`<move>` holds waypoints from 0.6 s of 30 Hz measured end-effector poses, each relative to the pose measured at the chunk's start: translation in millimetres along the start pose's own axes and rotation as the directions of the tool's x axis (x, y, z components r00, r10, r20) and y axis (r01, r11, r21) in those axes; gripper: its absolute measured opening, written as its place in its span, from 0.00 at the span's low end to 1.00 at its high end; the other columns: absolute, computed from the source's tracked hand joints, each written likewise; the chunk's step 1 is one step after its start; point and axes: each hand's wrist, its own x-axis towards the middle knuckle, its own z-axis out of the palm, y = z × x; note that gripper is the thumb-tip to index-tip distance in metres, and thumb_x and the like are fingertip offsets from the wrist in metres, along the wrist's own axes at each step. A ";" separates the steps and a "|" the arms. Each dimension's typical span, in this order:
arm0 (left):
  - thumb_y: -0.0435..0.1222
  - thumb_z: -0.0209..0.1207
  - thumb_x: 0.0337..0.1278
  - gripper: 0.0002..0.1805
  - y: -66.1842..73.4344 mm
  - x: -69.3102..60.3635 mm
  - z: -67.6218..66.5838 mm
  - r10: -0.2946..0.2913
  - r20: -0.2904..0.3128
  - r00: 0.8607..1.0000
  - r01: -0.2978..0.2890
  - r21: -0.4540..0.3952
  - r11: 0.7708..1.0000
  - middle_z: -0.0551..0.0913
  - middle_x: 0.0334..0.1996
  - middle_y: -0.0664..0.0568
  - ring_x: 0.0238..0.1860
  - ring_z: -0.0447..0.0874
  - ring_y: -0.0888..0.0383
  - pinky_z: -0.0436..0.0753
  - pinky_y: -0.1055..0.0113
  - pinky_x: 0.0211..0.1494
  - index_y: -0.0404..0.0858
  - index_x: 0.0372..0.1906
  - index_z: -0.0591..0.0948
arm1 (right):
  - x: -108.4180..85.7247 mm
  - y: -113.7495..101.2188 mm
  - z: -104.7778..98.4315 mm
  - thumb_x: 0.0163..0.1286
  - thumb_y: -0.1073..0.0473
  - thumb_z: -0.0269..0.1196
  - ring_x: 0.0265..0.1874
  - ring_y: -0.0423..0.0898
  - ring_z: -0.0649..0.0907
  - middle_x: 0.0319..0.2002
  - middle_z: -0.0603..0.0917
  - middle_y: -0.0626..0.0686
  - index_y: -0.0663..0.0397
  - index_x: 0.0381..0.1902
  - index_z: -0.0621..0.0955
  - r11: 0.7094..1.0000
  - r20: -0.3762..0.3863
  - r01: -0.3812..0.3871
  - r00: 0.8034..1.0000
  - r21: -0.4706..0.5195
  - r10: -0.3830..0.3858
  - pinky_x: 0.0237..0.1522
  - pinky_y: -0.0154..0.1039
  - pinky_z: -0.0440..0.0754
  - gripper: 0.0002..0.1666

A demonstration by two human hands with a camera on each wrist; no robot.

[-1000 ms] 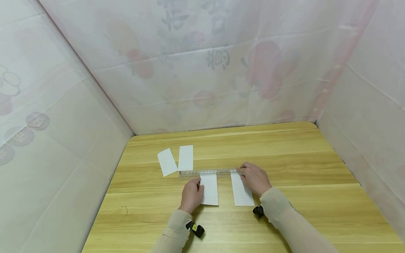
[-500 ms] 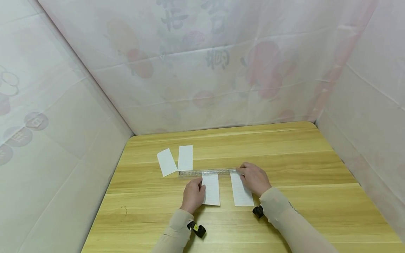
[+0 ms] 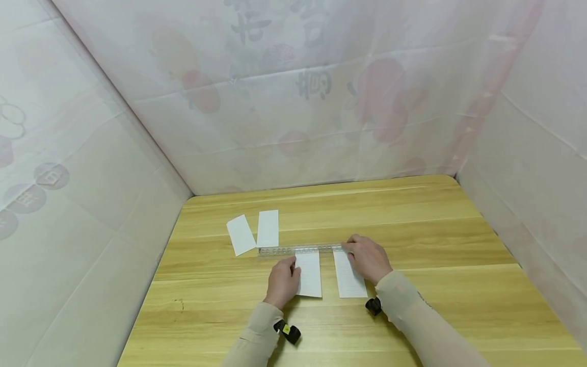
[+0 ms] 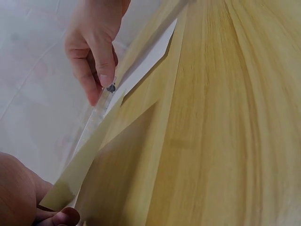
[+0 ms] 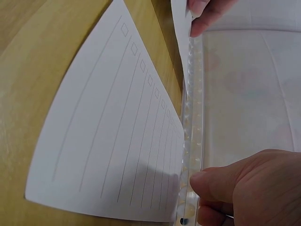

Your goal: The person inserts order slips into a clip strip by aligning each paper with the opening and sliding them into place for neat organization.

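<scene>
Pale cloth walls (image 3: 293,142), blotched pink with grey characters, showed at full spread only from the head. Before them lay the wood-grain tabletop (image 3: 412,244). Beige sleeves (image 3: 426,321) reached in from the near side.

Right hand (image 3: 368,258): in the head view it covered the strip's end; the right wrist view showed the fingers (image 4: 86,80) drawn narrow, pinching it. Left hand (image 3: 282,281): fingers close together, pinching the edge of the nearer left sheet (image 3: 310,275).

Clear strip (image 3: 286,251): ran crosswise above both near sheets, its row of round shapes legible from head and right wrist.

Four white sheets. From the head the pinched one looked flat; the left wrist view gave its tilt off the wood, shadow beneath. The nearer right sheet (image 3: 344,278) met the strip beside the right hand. Two more, an upright sheet (image 3: 268,228) and a slanted sheet (image 3: 241,235), lay beyond the strip's left end, in the head view alone.

Small outlined boxes (image 5: 150,80) heading ruled lines: right wrist view only. Dark dot (image 5: 184,221) at the strip's right end: both wrist views.
</scene>
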 end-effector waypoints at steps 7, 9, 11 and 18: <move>0.33 0.57 0.63 0.12 3.8 -1.0 1.1 -0.002 -0.002 1.000 0.002 0.007 1.000 0.70 0.20 0.55 0.23 0.67 0.60 0.68 0.66 0.28 0.30 0.48 0.81 | 0.1 -0.2 -0.9 0.64 0.64 0.64 0.41 0.49 0.81 0.43 0.82 0.50 0.52 0.50 0.85 1.000 0.003 0.003 1.000 -0.001 -0.003 0.38 0.45 0.80 0.16; 0.32 0.57 0.63 0.09 4.7 -1.6 1.9 0.010 -0.006 1.000 -0.010 0.016 1.000 0.69 0.20 0.55 0.22 0.66 0.60 0.67 0.66 0.27 0.31 0.44 0.81 | -0.3 -0.5 -1.5 0.64 0.64 0.64 0.41 0.49 0.81 0.43 0.82 0.50 0.52 0.50 0.85 1.000 0.006 0.003 1.000 0.003 -0.003 0.39 0.45 0.80 0.16; 0.32 0.57 0.63 0.08 6.0 -2.3 2.3 0.015 -0.009 1.000 -0.015 0.022 1.000 0.69 0.20 0.54 0.22 0.66 0.60 0.67 0.66 0.26 0.31 0.43 0.81 | -0.3 -0.9 -1.9 0.64 0.64 0.63 0.41 0.49 0.81 0.44 0.82 0.50 0.52 0.51 0.85 1.000 0.010 0.000 1.000 0.009 0.000 0.39 0.46 0.80 0.16; 0.31 0.56 0.64 0.10 10.0 -3.5 1.8 0.027 -0.007 1.000 -0.027 0.023 0.999 0.69 0.20 0.55 0.22 0.65 0.60 0.67 0.66 0.26 0.30 0.44 0.82 | -0.3 -0.8 -2.1 0.64 0.65 0.64 0.40 0.49 0.81 0.43 0.82 0.50 0.53 0.49 0.86 1.000 0.000 0.002 1.000 0.010 -0.001 0.38 0.45 0.80 0.16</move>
